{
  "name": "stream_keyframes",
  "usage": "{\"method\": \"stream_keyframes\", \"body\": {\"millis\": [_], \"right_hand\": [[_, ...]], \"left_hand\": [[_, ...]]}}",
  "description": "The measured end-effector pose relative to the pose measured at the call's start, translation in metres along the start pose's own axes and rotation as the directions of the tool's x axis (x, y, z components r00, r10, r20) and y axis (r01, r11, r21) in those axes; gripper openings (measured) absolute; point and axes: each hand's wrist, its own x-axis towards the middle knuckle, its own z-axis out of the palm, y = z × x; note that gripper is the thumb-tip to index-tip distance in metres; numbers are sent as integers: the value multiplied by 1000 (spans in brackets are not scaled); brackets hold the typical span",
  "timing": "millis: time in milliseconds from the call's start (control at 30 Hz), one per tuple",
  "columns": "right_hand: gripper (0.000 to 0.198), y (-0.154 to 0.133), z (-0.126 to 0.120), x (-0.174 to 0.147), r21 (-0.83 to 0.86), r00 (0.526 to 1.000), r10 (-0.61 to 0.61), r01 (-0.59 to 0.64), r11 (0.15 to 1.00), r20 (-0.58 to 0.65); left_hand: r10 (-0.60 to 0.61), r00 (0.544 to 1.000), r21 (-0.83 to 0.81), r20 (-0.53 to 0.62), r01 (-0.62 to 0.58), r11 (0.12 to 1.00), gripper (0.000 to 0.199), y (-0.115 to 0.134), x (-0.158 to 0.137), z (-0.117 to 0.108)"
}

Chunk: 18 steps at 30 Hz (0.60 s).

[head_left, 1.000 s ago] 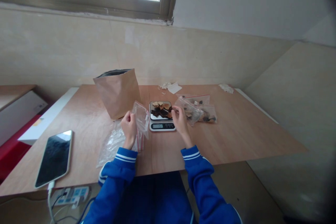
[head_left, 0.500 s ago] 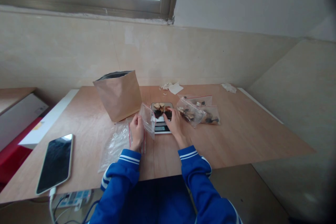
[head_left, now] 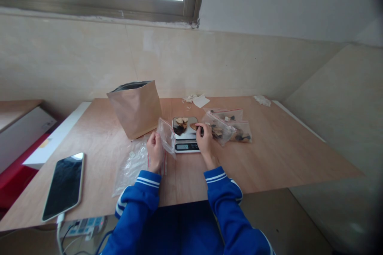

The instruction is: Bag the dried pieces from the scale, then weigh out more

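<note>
A small digital scale (head_left: 187, 134) with a lit display lies in front of me. Dried pieces, pale and dark like dried mushroom (head_left: 180, 126), are heaped on the left of its plate. At the plate's right edge my right hand (head_left: 204, 139) is closed on dark dried pieces, with a brown slice (head_left: 194, 126) at its fingertips. My left hand (head_left: 154, 149) pinches a clear zip bag (head_left: 166, 137) that stands beside the scale's left side. Under my left hand lie more flat clear zip bags (head_left: 131, 167).
A brown paper pouch (head_left: 136, 109) stands open at the back left. Filled zip bags (head_left: 239, 131) of dried pieces lie right of the scale. A tablet (head_left: 64, 185) with a cable rests at the left. Paper scraps (head_left: 201, 101) lie near the wall.
My right hand has moved right, from over the scale's plate to its right edge, with dark pieces in it. More of the plate and the display now show. The left hand has hardly moved.
</note>
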Motion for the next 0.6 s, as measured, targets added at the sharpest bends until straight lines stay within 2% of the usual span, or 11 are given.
{"method": "stream_keyframes", "body": {"millis": [100,167,233,333,400,533,600], "right_hand": [[21,-25,-3,3,126,994,100,-94,988,-46],[20,-49,-5,4,247,982,188,-186,951,18],[19,-76,-6,4,350,955,231,-285,892,188],[18,-105,-7,5,418,868,188,-399,816,460],[16,-114,-7,6,368,826,177,-416,831,535],[21,-112,-4,3,58,864,197,-252,966,464],[26,-111,0,0,-106,860,198,-167,980,470]], "left_hand": [[20,999,22,32,-21,1000,35,0,-1,1],[26,997,22,72,-28,999,34,-1,-2,1],[35,994,29,108,-39,999,34,-2,-3,1],[56,989,51,138,-64,997,33,-3,-4,1],[59,989,47,132,-66,997,33,-4,-5,0],[50,996,14,70,-51,999,38,-3,-6,-1],[61,995,21,78,-63,998,39,-2,-8,-2]]}}
